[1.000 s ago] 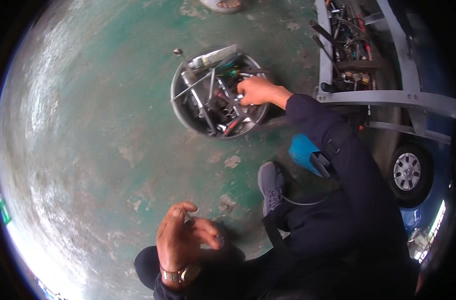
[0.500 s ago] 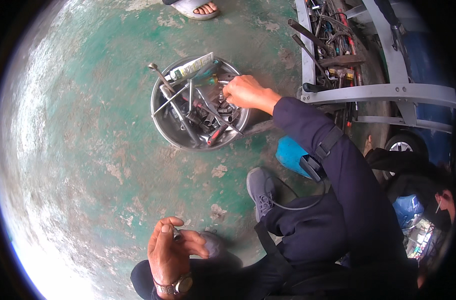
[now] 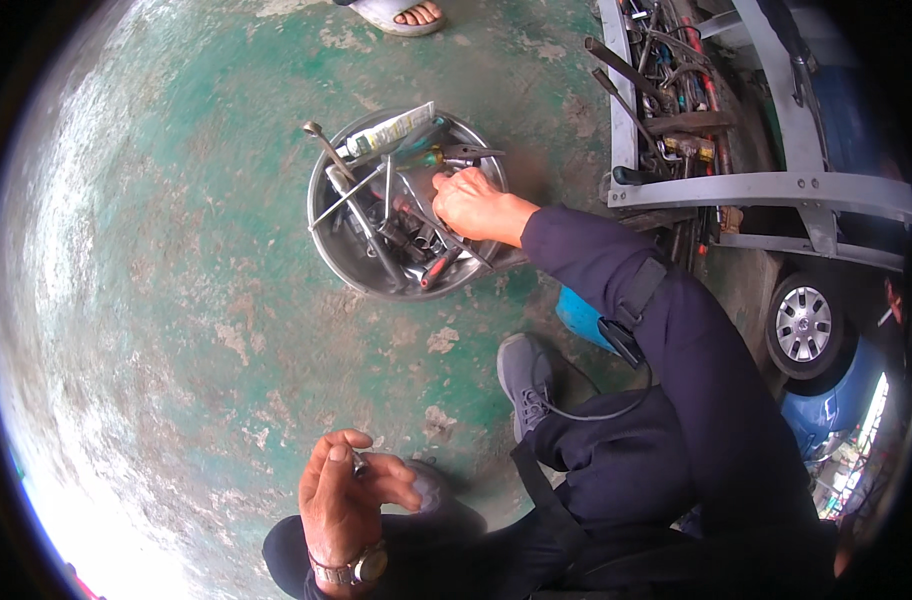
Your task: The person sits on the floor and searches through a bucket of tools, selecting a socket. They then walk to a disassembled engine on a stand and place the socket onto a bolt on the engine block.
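1. Bowl (image 3: 336, 258), round & steel, sits on the worn green floor (image 3: 226, 300) ahead of us, filled w/ loose tools.
2. Our R hand (image 3: 468, 207) is at the bowl's R side, over the tools. Fingertips mostly hidden, so we can't tell if they grip anything.
3. Our L hand (image 3: 344, 490) is low in view, well apart from the bowl. We hold a small metal piece (image 3: 359, 463) btwn thumb & fingers, its end showing.
4. In the bowl we see: white tube (image 3: 391, 130) slanting by the far rim; wrench (image 3: 328, 152) leaning out over the L rim, head end up; thin metal bar (image 3: 346, 200) lying across other tools; red-handled tool (image 3: 439, 268) nr the close rim; pliers (image 3: 473, 152) w/ tips past the R rim, just beyond our R hand.
5. On us: watch (image 3: 371, 568) on L wrist, dark strap (image 3: 641, 290) round R forearm. One grey shoe (image 3: 526, 380) shows btwn our arms; blue object (image 3: 581, 318) beside it, partly hidden by our R sleeve.
6. Upper R: grey metal frame (image 3: 756, 188) w/ a heap of tools (image 3: 676, 90) next to it; car wheel (image 3: 804, 324) lower down, far R.
7. Top edge: another person's foot in a pale sandal (image 3: 386, 15), beyond the bowl.
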